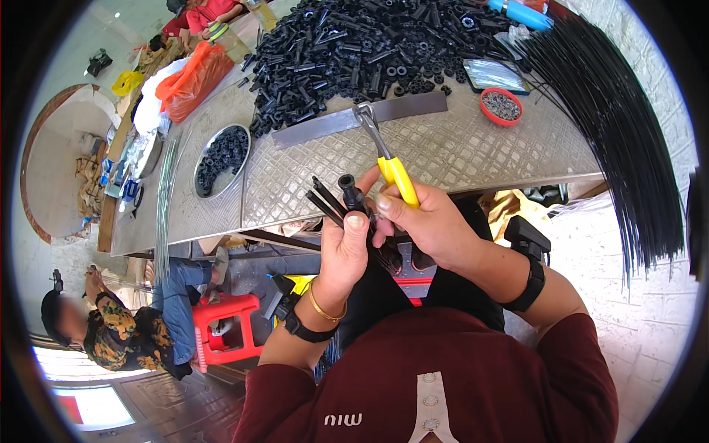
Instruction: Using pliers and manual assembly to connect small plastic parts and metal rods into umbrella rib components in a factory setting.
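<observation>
Left hand (346, 255): I am grasping several thin black rods (325, 205) between thumb and fingers, their ends pointing up and to the left.
Black fitting (348, 184): it is standing just past my left thumb tip, between my hands; my fingers are hiding where it meets the rods.
Right hand (436, 221): I am gripping yellow-handled pincers (399, 181), their metal head reaching forward over the table (310, 184); whether I am also pinching the fitting with these fingertips, I cannot tell.
Step in hand: I am probably working the fitting by finger, since the pincers' head is pointing away from it.
Next move: it seems to be calling for a steady left grip and, if the tool is needed, a turn of the right wrist.
Ahead of both hands: a flat metal bar (421, 107) is lying crosswise, a heap of black parts (354, 52) spreading beyond.
Right of right hand: a red bowl (502, 122) is holding small metal bits; farther out, long black strands (628, 133) are hanging over the table's edge.
Left of left hand: a round dish (236, 171) is holding small black pieces.
</observation>
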Demonstrator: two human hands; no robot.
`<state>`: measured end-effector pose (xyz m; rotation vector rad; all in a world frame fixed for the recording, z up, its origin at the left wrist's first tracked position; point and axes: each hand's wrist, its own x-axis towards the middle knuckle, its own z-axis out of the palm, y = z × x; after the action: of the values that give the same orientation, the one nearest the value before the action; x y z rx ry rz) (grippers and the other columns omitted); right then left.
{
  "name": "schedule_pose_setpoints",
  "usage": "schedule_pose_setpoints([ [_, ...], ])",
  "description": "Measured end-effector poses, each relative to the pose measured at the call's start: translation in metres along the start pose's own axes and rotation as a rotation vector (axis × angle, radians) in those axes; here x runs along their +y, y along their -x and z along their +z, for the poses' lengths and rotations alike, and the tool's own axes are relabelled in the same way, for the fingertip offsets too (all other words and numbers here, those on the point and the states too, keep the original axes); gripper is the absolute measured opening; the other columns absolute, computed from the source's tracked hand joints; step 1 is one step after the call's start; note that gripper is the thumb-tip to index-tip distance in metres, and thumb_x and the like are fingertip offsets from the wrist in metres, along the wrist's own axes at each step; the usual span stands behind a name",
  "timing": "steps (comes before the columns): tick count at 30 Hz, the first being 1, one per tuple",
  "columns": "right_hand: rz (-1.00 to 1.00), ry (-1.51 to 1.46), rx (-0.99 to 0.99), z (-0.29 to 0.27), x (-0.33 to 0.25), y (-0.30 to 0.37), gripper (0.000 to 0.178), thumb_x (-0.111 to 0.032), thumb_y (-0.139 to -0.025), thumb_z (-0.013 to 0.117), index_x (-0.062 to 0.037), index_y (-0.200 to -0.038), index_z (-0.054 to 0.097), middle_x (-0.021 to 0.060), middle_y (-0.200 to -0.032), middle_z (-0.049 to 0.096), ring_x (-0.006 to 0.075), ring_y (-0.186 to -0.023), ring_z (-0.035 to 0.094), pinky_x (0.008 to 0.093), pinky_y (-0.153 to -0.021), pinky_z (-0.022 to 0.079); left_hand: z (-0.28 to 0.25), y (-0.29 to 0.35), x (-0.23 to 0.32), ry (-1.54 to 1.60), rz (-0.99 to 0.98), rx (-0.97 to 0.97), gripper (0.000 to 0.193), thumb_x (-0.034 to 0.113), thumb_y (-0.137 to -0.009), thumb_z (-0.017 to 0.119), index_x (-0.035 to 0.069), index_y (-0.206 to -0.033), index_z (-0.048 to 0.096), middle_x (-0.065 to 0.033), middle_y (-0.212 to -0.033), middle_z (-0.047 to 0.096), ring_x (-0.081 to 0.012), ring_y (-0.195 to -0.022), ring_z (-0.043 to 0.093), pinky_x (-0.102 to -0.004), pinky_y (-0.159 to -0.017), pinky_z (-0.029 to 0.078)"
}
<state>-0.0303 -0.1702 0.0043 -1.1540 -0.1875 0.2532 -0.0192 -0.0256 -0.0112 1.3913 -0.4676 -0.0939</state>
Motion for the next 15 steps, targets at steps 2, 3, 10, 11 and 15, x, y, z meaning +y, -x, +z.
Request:
schedule_pose_setpoints([
  [2,0.002,-0.006,0.001,0.0,0.0,0.0,0.018,-0.016,-0.094,0.048,-0.0003,-0.086,0.05,0.0034,-0.066,0.051,0.0127,-0.061,0.054,0.0279,-0.06,0.049,0.001,0.0,0.002,-0.002,-0.008,-0.003,0.08,0.059,-0.087,0.046,-0.009,-0.129,0.039,-0.0004,-0.069,0.051,-0.0054,-0.057,0.045,-0.0185,-0.051,0.036],
  [3,-0.002,-0.008,0.002,-0.001,0.001,0.0,0.018,-0.016,-0.094,0.048,0.0001,-0.086,0.05,0.0035,-0.066,0.051,0.0125,-0.061,0.054,0.0279,-0.06,0.048,0.001,0.001,0.002,-0.004,-0.015,-0.005,0.08,0.059,-0.087,0.046,-0.009,-0.129,0.038,-0.0004,-0.068,0.051,-0.0054,-0.057,0.045,-0.0184,-0.051,0.036],
  [10,-0.111,0.15,0.011,-0.003,0.011,-0.002,0.016,-0.014,-0.092,0.05,0.0017,-0.092,0.053,0.0061,-0.073,0.052,0.0136,-0.059,0.055,0.0267,-0.057,0.047,0.005,0.001,-0.002,0.014,0.011,0.04,0.078,0.056,-0.088,0.047,-0.009,-0.13,0.038,0.0005,-0.071,0.05,-0.0049,-0.059,0.044,-0.018,-0.052,0.035],
  [11,-0.111,0.15,0.012,-0.001,0.009,-0.001,0.016,-0.014,-0.092,0.05,0.0017,-0.092,0.053,0.0061,-0.073,0.052,0.0136,-0.059,0.055,0.0267,-0.057,0.047,0.004,0.002,-0.003,-0.009,0.026,0.052,0.078,0.056,-0.088,0.047,-0.009,-0.13,0.038,0.001,-0.073,0.049,-0.0047,-0.059,0.044,-0.018,-0.051,0.035],
  [15,-0.323,0.428,0.061,0.006,0.007,0.0,0.011,-0.009,-0.09,0.053,0.0011,-0.095,0.053,0.0096,-0.091,0.046,0.0143,-0.061,0.058,0.0261,-0.055,0.048,0.008,0.005,-0.001,0.012,0.026,0.108,0.078,0.055,-0.088,0.048,-0.01,-0.13,0.036,0.0022,-0.075,0.048,-0.0044,-0.059,0.043,-0.0181,-0.051,0.035],
])
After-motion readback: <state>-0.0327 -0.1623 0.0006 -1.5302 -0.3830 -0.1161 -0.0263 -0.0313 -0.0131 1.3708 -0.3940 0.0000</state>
